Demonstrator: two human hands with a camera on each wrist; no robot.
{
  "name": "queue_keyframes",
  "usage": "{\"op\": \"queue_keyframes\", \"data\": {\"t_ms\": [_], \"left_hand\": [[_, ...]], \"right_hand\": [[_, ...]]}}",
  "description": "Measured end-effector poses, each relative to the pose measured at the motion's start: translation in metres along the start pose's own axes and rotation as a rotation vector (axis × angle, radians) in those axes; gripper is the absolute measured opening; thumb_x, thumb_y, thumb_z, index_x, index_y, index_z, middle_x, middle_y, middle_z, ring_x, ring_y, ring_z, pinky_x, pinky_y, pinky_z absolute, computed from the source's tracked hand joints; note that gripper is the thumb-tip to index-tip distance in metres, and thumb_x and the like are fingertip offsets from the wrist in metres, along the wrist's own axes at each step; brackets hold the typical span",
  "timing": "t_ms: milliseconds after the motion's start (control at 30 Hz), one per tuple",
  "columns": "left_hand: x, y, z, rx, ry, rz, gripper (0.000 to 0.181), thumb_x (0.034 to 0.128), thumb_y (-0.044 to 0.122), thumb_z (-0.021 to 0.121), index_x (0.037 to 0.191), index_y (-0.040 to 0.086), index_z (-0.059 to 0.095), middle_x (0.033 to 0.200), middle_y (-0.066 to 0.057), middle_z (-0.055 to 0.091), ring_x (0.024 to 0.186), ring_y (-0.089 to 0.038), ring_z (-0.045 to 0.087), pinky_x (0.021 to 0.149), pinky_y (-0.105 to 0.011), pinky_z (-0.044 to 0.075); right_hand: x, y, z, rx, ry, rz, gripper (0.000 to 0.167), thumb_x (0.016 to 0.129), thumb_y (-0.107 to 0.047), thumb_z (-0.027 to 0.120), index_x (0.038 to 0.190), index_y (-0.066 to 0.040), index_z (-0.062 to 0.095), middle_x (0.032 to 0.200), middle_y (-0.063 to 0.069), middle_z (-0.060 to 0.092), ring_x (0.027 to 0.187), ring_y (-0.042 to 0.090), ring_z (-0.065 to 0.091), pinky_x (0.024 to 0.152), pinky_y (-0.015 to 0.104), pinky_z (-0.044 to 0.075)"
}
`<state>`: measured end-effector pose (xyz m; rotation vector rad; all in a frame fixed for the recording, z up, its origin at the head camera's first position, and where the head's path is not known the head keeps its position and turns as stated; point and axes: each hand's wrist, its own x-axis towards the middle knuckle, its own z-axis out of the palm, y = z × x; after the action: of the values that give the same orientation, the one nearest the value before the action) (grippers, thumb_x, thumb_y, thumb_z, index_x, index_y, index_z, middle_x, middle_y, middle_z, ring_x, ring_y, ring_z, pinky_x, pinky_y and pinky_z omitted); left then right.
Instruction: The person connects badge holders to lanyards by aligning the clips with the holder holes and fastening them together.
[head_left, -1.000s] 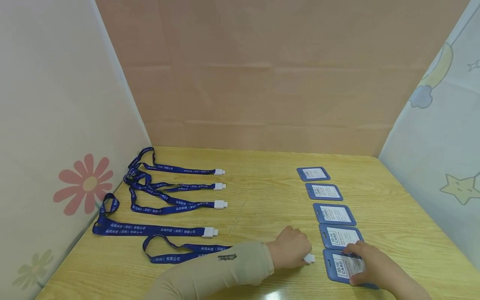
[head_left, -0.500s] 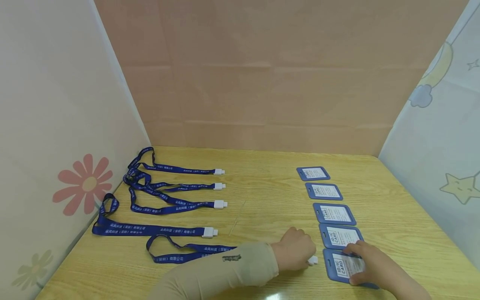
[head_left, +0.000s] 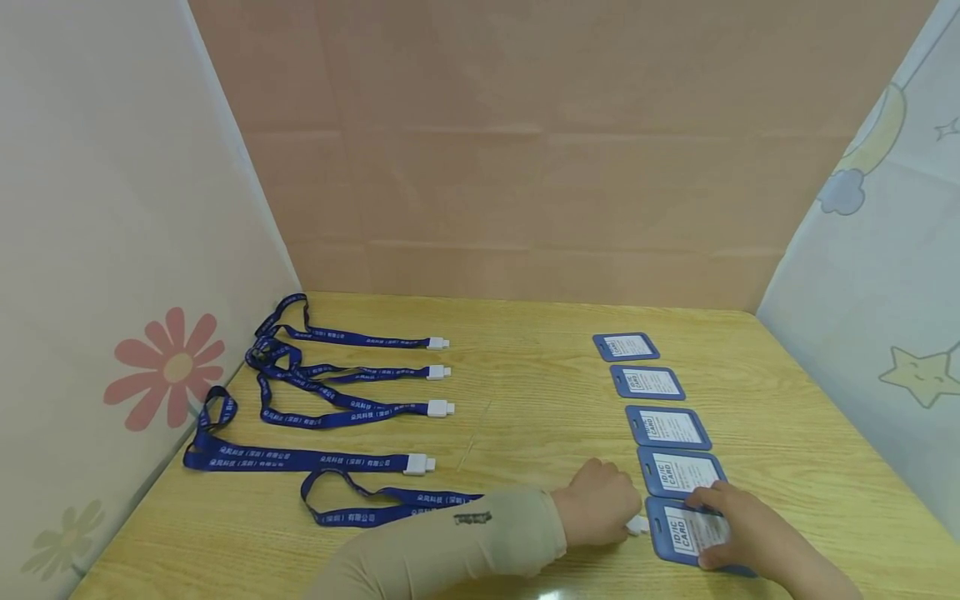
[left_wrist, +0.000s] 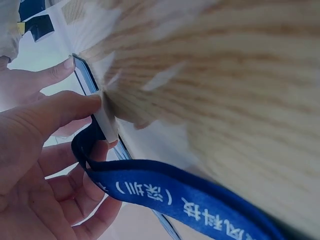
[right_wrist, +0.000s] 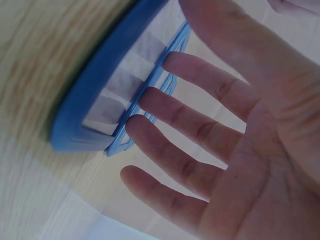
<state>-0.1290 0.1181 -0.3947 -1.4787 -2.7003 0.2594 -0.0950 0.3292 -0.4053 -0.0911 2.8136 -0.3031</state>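
Note:
My left hand [head_left: 598, 505] pinches the white end clip [head_left: 638, 525] of the nearest blue lanyard [head_left: 352, 517]. In the left wrist view, thumb and index finger hold that clip [left_wrist: 106, 118], and the printed strap [left_wrist: 165, 187] curves away below. The clip is right by the slotted end of the nearest blue badge holder [head_left: 662, 531]; whether they touch I cannot tell. My right hand [head_left: 750, 533] grips this holder across its two long edges, flat on the table. The right wrist view shows its blue frame [right_wrist: 75, 120] alongside my fingers [right_wrist: 190, 130].
Several other blue lanyards with white clips lie on the left, such as one lanyard [head_left: 300, 461]. More badge holders form a column behind the held one, the closest holder [head_left: 651, 475] almost against it. Fabric walls [head_left: 525, 208] enclose the wooden table [head_left: 540, 400].
My left hand has slid to the right, drawing the lanyard along and bringing its clip up to the badge holder. My right hand and the holder have stayed in place.

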Motion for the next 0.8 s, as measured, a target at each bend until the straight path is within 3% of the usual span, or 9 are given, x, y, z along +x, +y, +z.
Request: {"op": "queue_keyframes", "data": {"t_ms": [300,533,800], "left_hand": [[0.0032,0.0009,0.0034,-0.023,0.009,0.014,0.016,0.077,0.039,0.072,0.068,0.03,0.061,0.071,0.014,0.06,0.061,-0.004,0.047,0.054,-0.02,0.031],[0.0039,0.0021,0.0026,-0.017,-0.013,-0.001,0.014,0.0764,0.046,0.072,0.079,0.033,0.067,0.077,0.016,0.064,0.065,-0.003,0.052,0.057,-0.019,0.034],[0.0026,0.0033,0.0033,-0.032,0.002,0.004,0.015,0.0762,0.047,0.071,0.081,0.033,0.068,0.072,0.017,0.064,0.059,-0.002,0.051,0.053,-0.019,0.033]], "right_hand": [[-0.0013,0.0012,0.0001,-0.006,0.013,-0.016,0.063,0.054,-0.033,0.086,0.108,-0.011,0.064,0.112,0.019,0.06,0.095,0.029,0.057,0.084,0.055,0.047],[-0.0042,-0.0019,-0.0007,0.006,0.043,-0.042,0.06,0.053,-0.029,0.086,0.105,-0.01,0.064,0.107,0.016,0.061,0.092,0.028,0.057,0.082,0.054,0.047],[-0.0041,-0.0045,-0.0023,0.024,0.025,-0.046,0.059,0.053,-0.027,0.087,0.105,-0.009,0.064,0.104,0.012,0.06,0.088,0.024,0.054,0.082,0.052,0.048]]}}
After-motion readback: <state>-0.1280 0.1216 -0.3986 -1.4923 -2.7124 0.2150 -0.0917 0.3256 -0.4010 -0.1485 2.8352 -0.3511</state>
